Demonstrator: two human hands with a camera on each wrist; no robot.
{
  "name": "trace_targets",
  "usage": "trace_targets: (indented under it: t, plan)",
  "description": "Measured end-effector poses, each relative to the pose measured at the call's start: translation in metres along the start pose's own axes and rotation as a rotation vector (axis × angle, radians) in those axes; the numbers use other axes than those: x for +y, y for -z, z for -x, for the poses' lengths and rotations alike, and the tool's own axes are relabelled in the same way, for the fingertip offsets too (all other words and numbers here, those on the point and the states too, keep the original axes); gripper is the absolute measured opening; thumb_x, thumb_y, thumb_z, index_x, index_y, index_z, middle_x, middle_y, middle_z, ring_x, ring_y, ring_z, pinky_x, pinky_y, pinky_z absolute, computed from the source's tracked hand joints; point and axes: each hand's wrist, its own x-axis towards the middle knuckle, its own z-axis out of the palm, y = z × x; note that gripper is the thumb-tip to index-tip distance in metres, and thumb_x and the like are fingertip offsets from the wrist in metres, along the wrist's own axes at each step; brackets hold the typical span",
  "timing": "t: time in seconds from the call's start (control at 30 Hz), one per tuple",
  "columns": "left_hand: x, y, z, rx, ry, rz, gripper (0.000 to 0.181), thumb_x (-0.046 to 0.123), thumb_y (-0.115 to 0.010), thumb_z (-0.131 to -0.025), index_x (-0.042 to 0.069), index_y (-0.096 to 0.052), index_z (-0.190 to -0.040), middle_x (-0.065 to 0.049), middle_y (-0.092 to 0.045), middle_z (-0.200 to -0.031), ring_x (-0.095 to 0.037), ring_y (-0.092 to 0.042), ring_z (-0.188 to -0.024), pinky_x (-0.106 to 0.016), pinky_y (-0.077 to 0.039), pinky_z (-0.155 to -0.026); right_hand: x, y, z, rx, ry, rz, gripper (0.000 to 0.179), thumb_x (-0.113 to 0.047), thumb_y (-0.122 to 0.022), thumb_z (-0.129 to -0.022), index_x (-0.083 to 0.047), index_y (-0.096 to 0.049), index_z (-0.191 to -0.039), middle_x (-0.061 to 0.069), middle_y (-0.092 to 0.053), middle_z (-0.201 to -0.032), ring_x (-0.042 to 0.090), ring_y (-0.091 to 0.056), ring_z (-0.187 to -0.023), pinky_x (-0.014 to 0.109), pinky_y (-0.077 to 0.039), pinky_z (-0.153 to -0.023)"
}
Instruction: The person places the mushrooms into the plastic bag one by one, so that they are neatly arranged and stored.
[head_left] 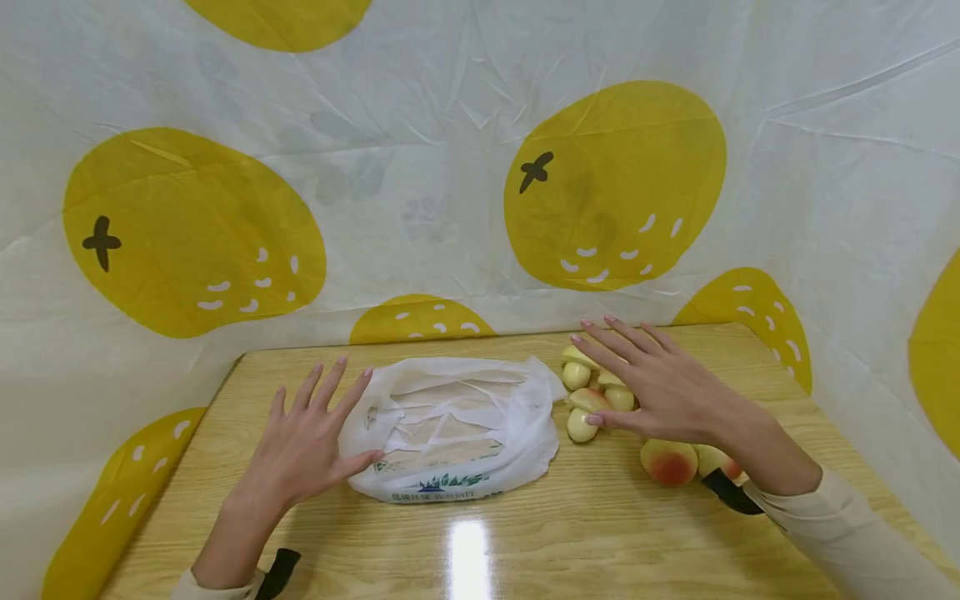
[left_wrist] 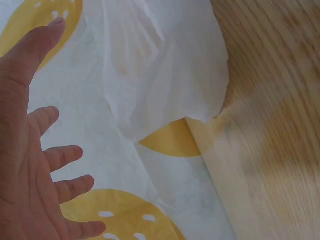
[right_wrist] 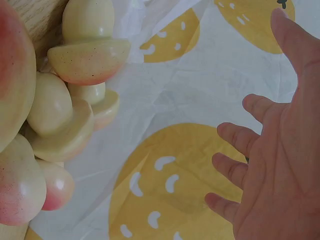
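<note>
A crumpled white plastic bag (head_left: 534, 442) with green and blue print lies flat on the wooden table. My left hand (head_left: 296, 450) hovers by its left side with fingers spread, holding nothing; the left wrist view shows the bag (left_wrist: 170, 65) beyond the thumb. Several pale, mushroom-shaped pieces (head_left: 582, 426) sit right of the bag. Over them my right hand (head_left: 663, 392) is held with fingers spread, partly hiding them. Closer to the right wrist are peach-like fruits (head_left: 669, 462) with red blush, one partly covered by the forearm. In the right wrist view, the mushroom-shaped pieces (right_wrist: 90, 62) are clustered at left.
The wooden table (head_left: 375, 550) meets a white cloth (head_left: 420, 208) printed with big yellow fruit shapes at the back and sides. A bright light reflection shows on the table's front part. Dark straps (head_left: 279, 573) are at both wrists.
</note>
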Motion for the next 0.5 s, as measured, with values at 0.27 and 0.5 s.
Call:
trace_targets:
  t: [0.27,0.5]
  plan:
    - [-0.0035,-0.0045,0.0034,-0.038,0.022,0.020,0.099,0.077,-0.064,-0.081,0.031,-0.029,-0.162,-0.019,-0.032,-0.162,-0.045,-0.040,-0.141,-0.077,-0.034,-0.099,0.0001,0.0008,-0.0001,0.002,0.003,-0.003,0.092,-0.066,-0.063,-0.090,-0.025,-0.026,-0.163,0.001,-0.019,-0.169,0.034,-0.022,-0.154,0.054,-0.018,-0.120]
    - [-0.0077,-0.0100,0.0069,-0.085,0.032,0.091,0.094,0.071,-0.067,-0.085,0.031,-0.029,-0.162,-0.025,-0.044,-0.151,-0.048,-0.056,-0.123,-0.067,-0.045,-0.095,0.0017,0.0007,0.0002,-0.006,-0.004,-0.001,0.092,-0.067,-0.062,-0.090,-0.024,-0.025,-0.163,0.000,-0.018,-0.170,0.031,-0.019,-0.155,0.056,-0.019,-0.119]
